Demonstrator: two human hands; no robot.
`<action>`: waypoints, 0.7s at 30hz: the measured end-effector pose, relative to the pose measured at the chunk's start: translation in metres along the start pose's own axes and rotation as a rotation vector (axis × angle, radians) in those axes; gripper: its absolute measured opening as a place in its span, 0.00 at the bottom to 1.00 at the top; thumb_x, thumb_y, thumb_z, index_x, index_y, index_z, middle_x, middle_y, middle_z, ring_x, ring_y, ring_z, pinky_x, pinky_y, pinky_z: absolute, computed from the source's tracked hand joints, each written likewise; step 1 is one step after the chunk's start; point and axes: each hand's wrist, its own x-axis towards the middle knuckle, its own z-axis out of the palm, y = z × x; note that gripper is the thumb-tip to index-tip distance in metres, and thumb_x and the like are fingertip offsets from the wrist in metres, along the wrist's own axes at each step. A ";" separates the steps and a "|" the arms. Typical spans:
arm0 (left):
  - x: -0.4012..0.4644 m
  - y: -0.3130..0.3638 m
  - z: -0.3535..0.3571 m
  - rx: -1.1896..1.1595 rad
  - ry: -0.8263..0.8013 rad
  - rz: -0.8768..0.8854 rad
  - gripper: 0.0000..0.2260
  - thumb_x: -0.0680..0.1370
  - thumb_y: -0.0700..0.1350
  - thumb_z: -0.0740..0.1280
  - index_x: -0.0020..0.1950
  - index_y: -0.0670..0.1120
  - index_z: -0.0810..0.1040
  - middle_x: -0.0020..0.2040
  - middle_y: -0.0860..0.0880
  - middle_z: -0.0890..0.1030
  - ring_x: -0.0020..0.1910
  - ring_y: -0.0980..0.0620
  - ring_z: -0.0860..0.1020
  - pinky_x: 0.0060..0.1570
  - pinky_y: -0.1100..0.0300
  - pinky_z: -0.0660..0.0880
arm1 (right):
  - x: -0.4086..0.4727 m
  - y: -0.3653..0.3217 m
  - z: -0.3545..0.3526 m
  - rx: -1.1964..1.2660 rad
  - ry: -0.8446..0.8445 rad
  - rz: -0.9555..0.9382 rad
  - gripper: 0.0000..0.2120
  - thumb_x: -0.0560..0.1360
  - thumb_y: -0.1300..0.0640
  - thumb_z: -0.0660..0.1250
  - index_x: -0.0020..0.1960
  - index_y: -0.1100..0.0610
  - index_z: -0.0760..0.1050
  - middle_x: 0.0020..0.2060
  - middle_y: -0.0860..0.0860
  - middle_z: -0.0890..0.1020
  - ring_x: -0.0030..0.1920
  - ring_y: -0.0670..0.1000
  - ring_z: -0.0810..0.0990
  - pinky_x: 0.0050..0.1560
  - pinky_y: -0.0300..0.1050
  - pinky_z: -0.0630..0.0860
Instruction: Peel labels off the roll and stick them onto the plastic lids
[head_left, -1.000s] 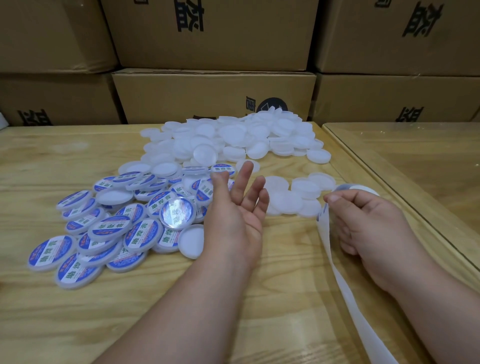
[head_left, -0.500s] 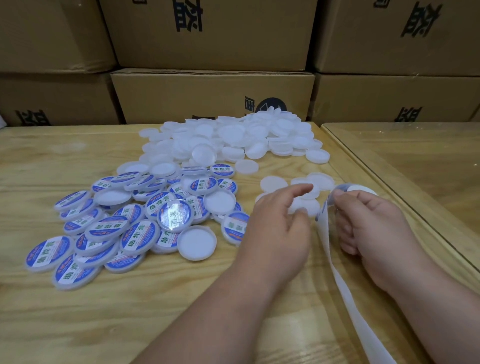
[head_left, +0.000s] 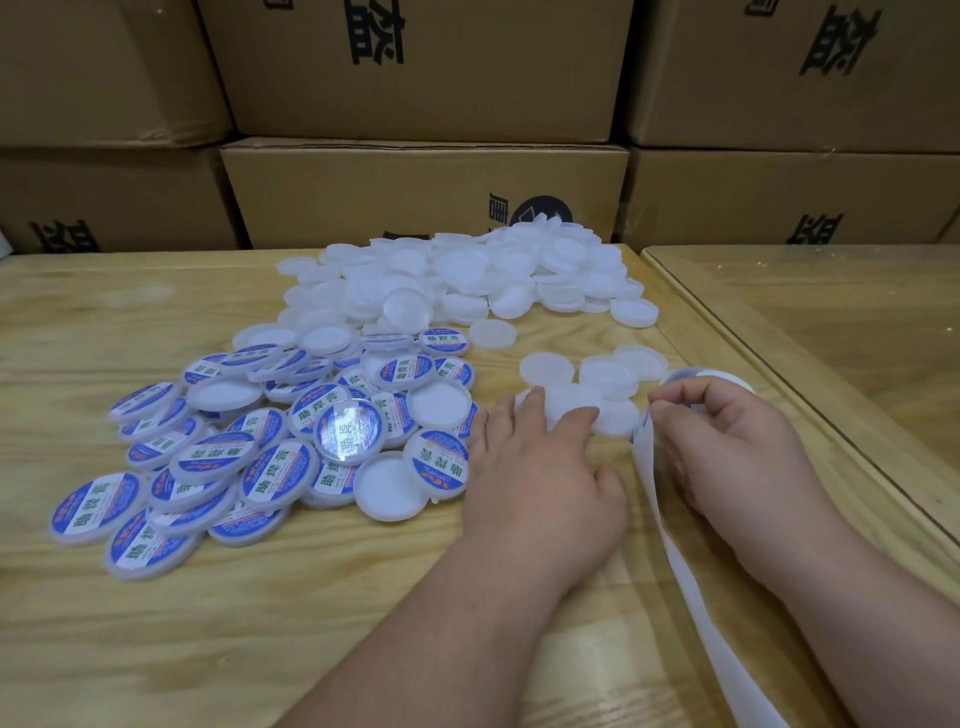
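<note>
Left hand (head_left: 540, 467) has dropped, fingers now resting flat on a plain lid (head_left: 569, 405); right hand (head_left: 727, 447) still pinches the label roll (head_left: 696, 375).

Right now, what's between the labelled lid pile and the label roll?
Head view: the left hand, fingers resting on a small cluster of blank lids; labelled pile left, roll right.

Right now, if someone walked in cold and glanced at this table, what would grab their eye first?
Probably the heap of blue-labelled lids on the left of the wooden table, with a bigger pile of plain white lids behind it against the cardboard boxes. Next, the two hands in front: the left hand touching a small cluster of blank lids, the right hand pinching the label roll, whose white backing strip trails toward the camera.
</note>
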 end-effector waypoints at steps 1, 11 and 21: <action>0.000 0.000 0.000 -0.029 0.031 -0.005 0.23 0.80 0.58 0.60 0.76 0.60 0.66 0.81 0.49 0.58 0.80 0.45 0.50 0.79 0.48 0.44 | -0.001 -0.001 0.000 -0.018 0.002 -0.005 0.10 0.79 0.57 0.67 0.44 0.44 0.79 0.25 0.45 0.69 0.24 0.47 0.64 0.25 0.39 0.62; 0.003 -0.003 0.001 -0.178 0.199 0.028 0.06 0.80 0.57 0.67 0.54 0.58 0.79 0.59 0.58 0.78 0.64 0.52 0.70 0.71 0.50 0.62 | -0.006 -0.006 0.001 -0.364 0.007 -0.030 0.20 0.74 0.41 0.72 0.35 0.55 0.72 0.20 0.42 0.67 0.21 0.43 0.64 0.29 0.41 0.61; 0.002 -0.003 0.002 -0.374 0.080 0.111 0.16 0.76 0.49 0.71 0.61 0.63 0.73 0.61 0.63 0.65 0.53 0.65 0.68 0.42 0.72 0.64 | -0.003 -0.005 -0.001 -0.369 0.020 0.037 0.12 0.75 0.57 0.65 0.33 0.55 0.72 0.22 0.42 0.67 0.22 0.43 0.63 0.32 0.43 0.61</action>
